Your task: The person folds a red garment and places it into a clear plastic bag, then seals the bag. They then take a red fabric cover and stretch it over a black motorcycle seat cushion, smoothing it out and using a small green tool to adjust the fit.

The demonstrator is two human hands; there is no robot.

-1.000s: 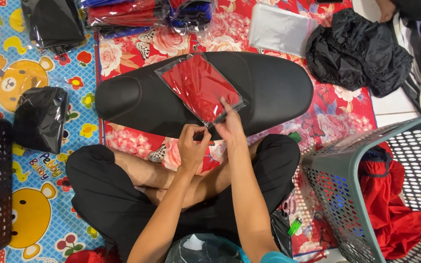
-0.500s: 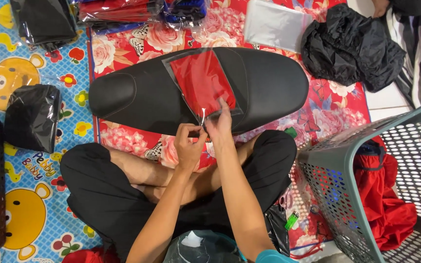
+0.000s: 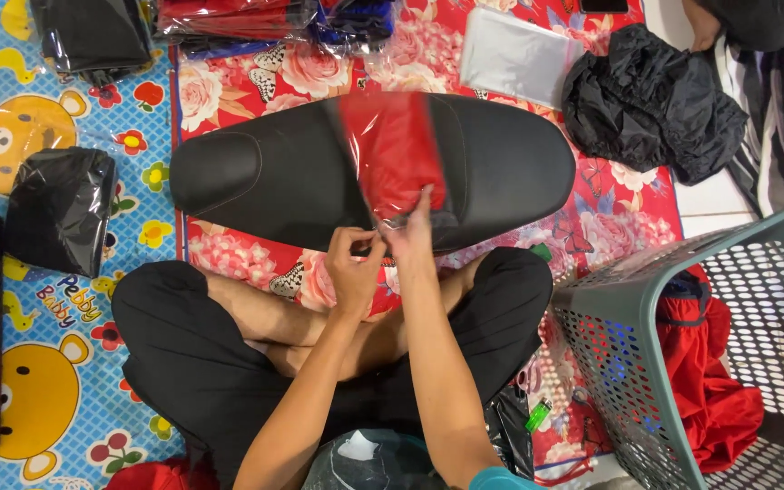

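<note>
A clear plastic bag with a folded red cloth (image 3: 390, 154) lies across a long black motorcycle seat (image 3: 265, 172) on the floor mat in front of me. My left hand (image 3: 352, 261) pinches the bag's near open edge at the seat's front rim. My right hand (image 3: 413, 227) presses flat on the same end of the bag, fingers pointing away. The two hands touch each other at the bag's mouth. I sit cross-legged in black trousers.
A grey-green perforated laundry basket (image 3: 628, 327) with red cloth stands at my right. Bagged black items (image 3: 58, 209) lie left, a loose black cloth heap (image 3: 651, 100) and an empty clear bag (image 3: 519, 56) far right, stacked packed bags (image 3: 229, 18) at the far edge. A green lighter (image 3: 538, 416) lies near my knee.
The red bag has turned from lying diagonally to lying straight across the seat. Both hands stayed at its near edge, the right hand now flatter on it.
</note>
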